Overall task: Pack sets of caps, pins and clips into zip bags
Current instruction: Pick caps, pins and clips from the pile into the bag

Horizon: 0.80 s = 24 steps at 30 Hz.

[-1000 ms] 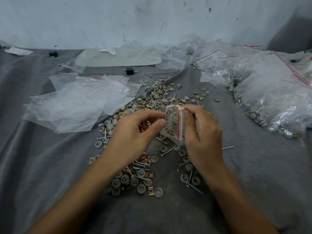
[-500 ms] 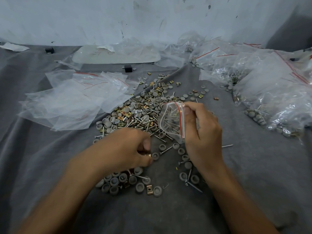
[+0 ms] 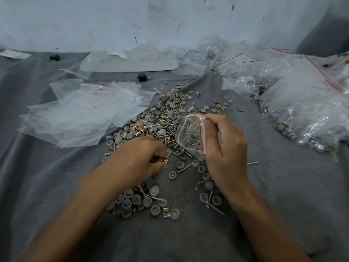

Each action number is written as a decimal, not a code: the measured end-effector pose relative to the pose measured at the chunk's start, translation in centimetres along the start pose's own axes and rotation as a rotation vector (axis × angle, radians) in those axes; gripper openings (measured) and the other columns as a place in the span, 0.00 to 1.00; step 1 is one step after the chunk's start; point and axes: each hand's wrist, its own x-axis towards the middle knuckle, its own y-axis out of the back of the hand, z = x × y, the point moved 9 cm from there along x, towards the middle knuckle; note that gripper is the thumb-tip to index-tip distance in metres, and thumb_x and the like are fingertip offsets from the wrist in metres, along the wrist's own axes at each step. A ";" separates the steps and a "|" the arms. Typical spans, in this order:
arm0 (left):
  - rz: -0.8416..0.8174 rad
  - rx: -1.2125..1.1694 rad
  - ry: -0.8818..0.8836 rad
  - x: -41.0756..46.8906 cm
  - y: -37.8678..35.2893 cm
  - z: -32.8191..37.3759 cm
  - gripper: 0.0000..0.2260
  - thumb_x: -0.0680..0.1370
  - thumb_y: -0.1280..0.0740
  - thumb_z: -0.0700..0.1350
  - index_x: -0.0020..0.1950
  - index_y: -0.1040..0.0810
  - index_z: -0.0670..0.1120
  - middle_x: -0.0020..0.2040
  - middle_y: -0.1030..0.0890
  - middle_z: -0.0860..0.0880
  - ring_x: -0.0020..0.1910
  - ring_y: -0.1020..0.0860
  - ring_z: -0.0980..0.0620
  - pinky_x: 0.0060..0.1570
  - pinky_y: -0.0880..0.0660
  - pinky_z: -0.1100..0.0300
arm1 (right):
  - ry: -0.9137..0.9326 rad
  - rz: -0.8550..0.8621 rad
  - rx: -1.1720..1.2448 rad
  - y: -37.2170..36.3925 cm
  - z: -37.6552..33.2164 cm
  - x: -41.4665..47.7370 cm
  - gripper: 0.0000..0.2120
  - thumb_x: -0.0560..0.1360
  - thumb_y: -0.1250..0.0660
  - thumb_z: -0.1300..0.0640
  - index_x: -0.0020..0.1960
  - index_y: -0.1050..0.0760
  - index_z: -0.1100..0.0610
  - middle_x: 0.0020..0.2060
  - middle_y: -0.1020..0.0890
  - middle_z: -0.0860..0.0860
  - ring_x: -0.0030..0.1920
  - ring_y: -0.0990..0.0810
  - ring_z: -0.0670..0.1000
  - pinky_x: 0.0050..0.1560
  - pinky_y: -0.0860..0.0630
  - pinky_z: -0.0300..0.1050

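While the pin-filled zip bag is pinched open at frame centre by the right hand, brass clips are clutched in the curled left hand; clips could be spilled if the slack mouth collapses.

1. A small clear zip bag with a red seal strip has its mouth open and pins inside. The right fingers pinch its top edge, and it hangs tilted below them.
2. A cluster of brass-coloured clips is gripped in the left fingers.
3. Grey round caps, silver pins and more clips lie in a mixed heap just beyond both sets of fingers.
4. Empty bags lie flat well left of the left fingers; filled bags are piled well right of the right fingers.
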 end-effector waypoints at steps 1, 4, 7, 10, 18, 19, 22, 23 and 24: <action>-0.001 0.002 -0.005 0.0 -0.1 0.1 0.06 0.78 0.30 0.55 0.53 0.24 0.59 0.46 0.29 0.62 0.48 0.28 0.58 0.44 0.34 0.61 | 0.000 0.000 -0.003 0.0 0.0 0.0 0.08 0.84 0.39 0.56 0.56 0.22 0.54 0.44 0.22 0.39 0.43 0.26 0.40 0.50 0.28 0.47; 0.013 0.033 0.002 0.1 -0.3 0.3 0.07 0.79 0.31 0.56 0.56 0.23 0.59 0.48 0.29 0.60 0.52 0.25 0.55 0.48 0.30 0.57 | 0.006 0.005 -0.004 0.0 0.0 0.0 0.08 0.84 0.39 0.57 0.56 0.22 0.54 0.44 0.23 0.40 0.43 0.26 0.40 0.50 0.29 0.47; 0.036 0.067 0.031 0.0 -0.2 0.0 0.12 0.79 0.33 0.59 0.60 0.22 0.58 0.53 0.26 0.57 0.55 0.24 0.53 0.50 0.27 0.56 | 0.011 0.006 -0.002 0.0 -0.1 0.1 0.08 0.84 0.39 0.57 0.56 0.21 0.55 0.44 0.22 0.40 0.43 0.25 0.41 0.49 0.28 0.47; 0.064 0.114 0.001 -0.1 0.1 0.6 0.12 0.80 0.35 0.59 0.61 0.21 0.57 0.55 0.23 0.56 0.55 0.22 0.52 0.50 0.24 0.54 | 0.011 0.001 0.000 -0.1 -0.2 0.0 0.08 0.84 0.39 0.57 0.56 0.21 0.55 0.44 0.22 0.40 0.44 0.25 0.42 0.50 0.28 0.48; 0.102 0.227 -0.015 -0.1 0.3 1.6 0.12 0.81 0.40 0.56 0.55 0.19 0.55 0.51 0.20 0.55 0.48 0.20 0.53 0.42 0.23 0.57 | 0.013 0.000 0.007 -0.1 -0.1 0.0 0.08 0.84 0.39 0.57 0.56 0.21 0.55 0.43 0.20 0.42 0.43 0.24 0.43 0.49 0.26 0.51; 0.101 0.241 -0.012 0.0 0.3 1.6 0.12 0.81 0.41 0.55 0.54 0.20 0.54 0.51 0.20 0.55 0.48 0.21 0.53 0.42 0.23 0.57 | 0.012 0.001 0.010 0.0 -0.1 0.0 0.08 0.84 0.39 0.57 0.56 0.21 0.55 0.43 0.21 0.42 0.43 0.24 0.43 0.49 0.26 0.52; 0.121 0.241 -0.004 -0.1 0.6 1.3 0.12 0.82 0.43 0.53 0.54 0.21 0.54 0.51 0.20 0.55 0.49 0.21 0.53 0.42 0.24 0.56 | 0.010 0.004 0.013 0.0 0.0 0.0 0.08 0.84 0.39 0.57 0.56 0.21 0.54 0.43 0.21 0.41 0.43 0.24 0.44 0.49 0.25 0.53; 0.129 0.228 0.002 -0.1 0.6 1.1 0.12 0.83 0.44 0.53 0.55 0.21 0.54 0.51 0.21 0.55 0.51 0.21 0.53 0.44 0.24 0.56 | 0.010 0.004 0.014 0.0 0.0 0.0 0.08 0.84 0.39 0.57 0.56 0.22 0.54 0.43 0.21 0.41 0.43 0.24 0.43 0.49 0.25 0.53; 0.136 0.211 0.008 -0.1 0.6 0.9 0.13 0.84 0.45 0.53 0.57 0.22 0.54 0.52 0.21 0.55 0.52 0.22 0.52 0.46 0.24 0.55 | 0.010 0.003 0.014 0.0 0.0 0.0 0.07 0.84 0.39 0.57 0.56 0.22 0.54 0.43 0.22 0.41 0.43 0.24 0.43 0.49 0.26 0.52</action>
